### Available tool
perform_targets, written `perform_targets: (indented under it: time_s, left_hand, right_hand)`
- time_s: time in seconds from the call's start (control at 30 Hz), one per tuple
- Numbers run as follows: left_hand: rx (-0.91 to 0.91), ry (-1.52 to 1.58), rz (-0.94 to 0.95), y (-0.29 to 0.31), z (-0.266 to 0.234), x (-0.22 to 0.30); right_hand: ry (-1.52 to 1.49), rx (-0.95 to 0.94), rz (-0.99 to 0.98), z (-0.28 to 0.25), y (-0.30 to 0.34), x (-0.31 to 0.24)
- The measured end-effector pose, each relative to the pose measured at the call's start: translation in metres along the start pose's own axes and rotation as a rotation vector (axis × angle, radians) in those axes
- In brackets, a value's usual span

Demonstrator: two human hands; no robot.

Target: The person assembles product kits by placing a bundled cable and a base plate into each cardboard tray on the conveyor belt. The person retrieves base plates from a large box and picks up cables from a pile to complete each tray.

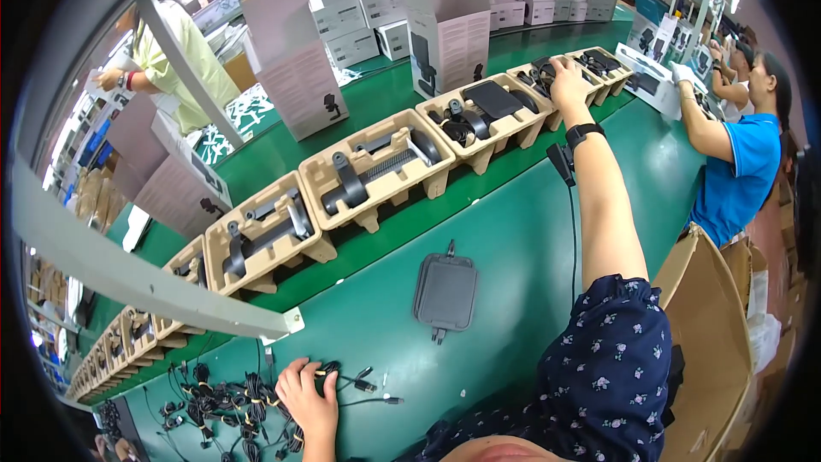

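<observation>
At the lower left, my left hand [306,395] rests at the right edge of a pile of black bundled cables [205,402]. Its fingers curl around one bundled cable [328,369], whose plugs stick out to the right. My right arm stretches far forward, a black band on its wrist. My right hand [570,85] is bent down over a moulded pulp tray [599,85], beside black coiled cable [539,77] there. Its fingers look closed, but what they grip is hidden. The tray to its left holds a dark flat panel [493,99] and cable.
More pulp trays [376,173] with black stand parts line a green conveyor. Two joined dark flat panels [446,291] lie on the green table. A metal post [154,265] crosses at left. Open printed boxes [291,68] stand behind. A co-worker in blue [740,167] works at right, near a cardboard box [705,334].
</observation>
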State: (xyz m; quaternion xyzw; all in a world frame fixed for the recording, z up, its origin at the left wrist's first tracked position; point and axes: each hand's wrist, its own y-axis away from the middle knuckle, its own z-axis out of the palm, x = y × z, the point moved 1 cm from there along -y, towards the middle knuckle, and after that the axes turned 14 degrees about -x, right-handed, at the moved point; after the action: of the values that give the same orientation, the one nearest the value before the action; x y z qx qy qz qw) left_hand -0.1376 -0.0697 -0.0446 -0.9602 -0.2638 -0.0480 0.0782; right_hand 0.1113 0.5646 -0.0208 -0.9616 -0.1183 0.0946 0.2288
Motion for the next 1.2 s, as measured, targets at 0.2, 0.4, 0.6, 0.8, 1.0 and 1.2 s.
perform_targets:
  time_s: [0.2,0.4,0.6,0.8,1.0,1.2]
  left_hand:
    - [-0.017,-0.066,0.018,0.000,-0.003,-0.001]
    - [-0.039,-0.086,-0.004,-0.002,-0.010,0.008]
    - [-0.036,-0.115,-0.017,0.001,-0.009,-0.004]
    - [-0.021,-0.102,-0.027,0.002,-0.007,-0.011]
    - [-0.033,-0.092,-0.019,0.004,-0.010,-0.017]
    - [-0.020,-0.086,0.001,0.005,-0.012,-0.021]
  right_hand:
    - [0.155,-0.038,-0.233,0.020,-0.028,0.004]
    - [0.249,-0.129,-0.316,0.029,-0.040,-0.003]
    - [-0.048,-0.035,-0.477,0.008,-0.026,-0.033]
    - [-0.026,-0.150,-0.426,-0.001,-0.017,-0.042]
    - [-0.101,-0.296,-0.161,0.008,-0.037,-0.018]
    - [-0.500,-0.346,-0.136,0.022,-0.027,0.003]
